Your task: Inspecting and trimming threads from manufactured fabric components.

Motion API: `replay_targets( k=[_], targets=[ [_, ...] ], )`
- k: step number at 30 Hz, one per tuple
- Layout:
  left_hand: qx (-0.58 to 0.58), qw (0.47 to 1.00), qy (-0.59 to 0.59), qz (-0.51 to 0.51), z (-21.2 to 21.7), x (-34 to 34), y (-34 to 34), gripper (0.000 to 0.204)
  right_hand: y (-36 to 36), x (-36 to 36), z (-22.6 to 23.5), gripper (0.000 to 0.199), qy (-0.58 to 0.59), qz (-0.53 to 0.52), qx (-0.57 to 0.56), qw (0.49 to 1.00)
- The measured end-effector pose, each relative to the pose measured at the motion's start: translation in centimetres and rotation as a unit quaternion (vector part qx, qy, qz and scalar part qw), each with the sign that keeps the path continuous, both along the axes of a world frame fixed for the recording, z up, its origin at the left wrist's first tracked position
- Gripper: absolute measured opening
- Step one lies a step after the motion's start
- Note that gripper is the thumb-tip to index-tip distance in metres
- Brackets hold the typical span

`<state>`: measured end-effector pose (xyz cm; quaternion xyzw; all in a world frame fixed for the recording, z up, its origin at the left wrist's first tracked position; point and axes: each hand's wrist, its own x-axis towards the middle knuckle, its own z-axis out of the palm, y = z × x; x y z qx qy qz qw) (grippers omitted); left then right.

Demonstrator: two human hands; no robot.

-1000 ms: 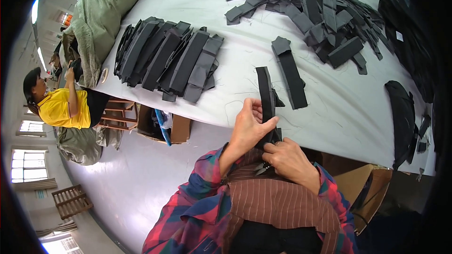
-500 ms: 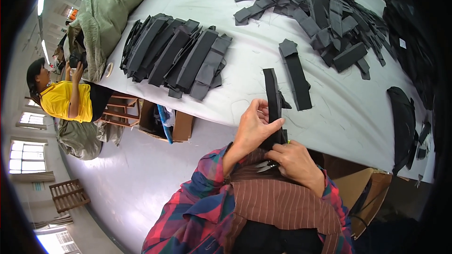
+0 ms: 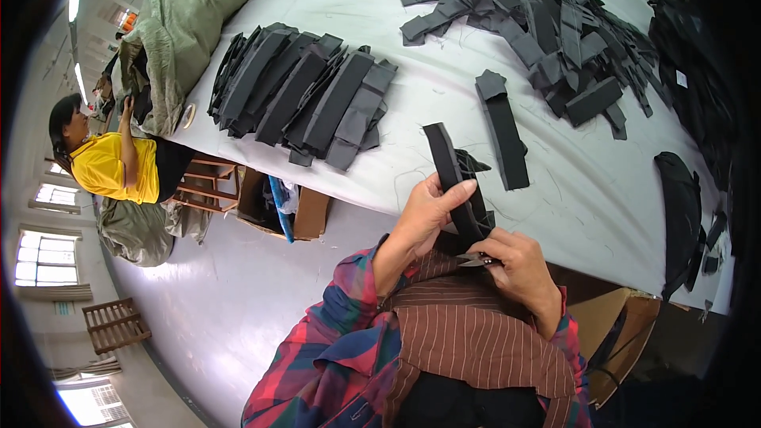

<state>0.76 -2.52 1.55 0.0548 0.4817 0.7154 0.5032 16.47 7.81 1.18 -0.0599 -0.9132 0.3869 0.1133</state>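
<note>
My left hand (image 3: 422, 212) is closed on a black fabric strip (image 3: 444, 152), its thumb pressed along the upper part. The strip tilts up and away from me, near the table's front edge, and a loose dark flap hangs at its right side. Close to the strip's lower end, my right hand (image 3: 517, 268) grips small thread snips (image 3: 473, 260) whose metal blades point left. Fingers hide most of the handle. Another dark strip (image 3: 502, 135) lies by itself on the white table, just beyond my hands, with loose threads around it.
Stacked dark strips (image 3: 293, 95) lie at the table's left, and a loose heap of pieces (image 3: 547, 24) at the back right. Black cloth (image 3: 678, 222) is at the right edge. Cardboard boxes (image 3: 313, 215) stand below the table. A person in yellow (image 3: 119, 165) stands at far left.
The strip's top has tipped left, and the strip is now turned more toward me. My right hand has shifted slightly right and down with the snips, whose blades have turned.
</note>
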Motion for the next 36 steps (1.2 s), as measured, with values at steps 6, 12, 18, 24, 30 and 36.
replay_targets(
  k=[6,12,18,24,30,36],
  targets=[
    [0.066,0.995,-0.069,0.033,-1.9,-1.8,-0.9,0.019,0.9,-0.3,1.1,0.024,0.045,-0.047,-0.019,0.998],
    [0.015,0.999,-0.030,0.033,-1.4,-1.4,-0.5,0.027,1.8,-0.2,0.9,0.025,0.052,-0.108,-0.068,0.990],
    [0.036,0.997,-0.047,-0.053,-2.6,-1.0,0.1,0.028,1.0,-1.1,1.0,0.025,0.044,-0.191,-0.035,0.980],
    [-0.157,0.897,0.390,-0.139,0.1,-6.3,-3.0,0.024,2.4,-0.6,-1.9,0.009,0.050,-0.247,-0.198,0.947],
    [-0.246,0.596,0.748,0.157,6.6,-20.0,-9.8,0.018,4.1,-0.4,-3.2,0.009,0.059,-0.303,-0.319,0.896],
    [-0.402,0.394,0.808,0.175,8.4,-30.1,-17.0,0.025,4.8,-0.8,-3.3,0.010,0.061,-0.286,-0.317,0.902]
  ],
)
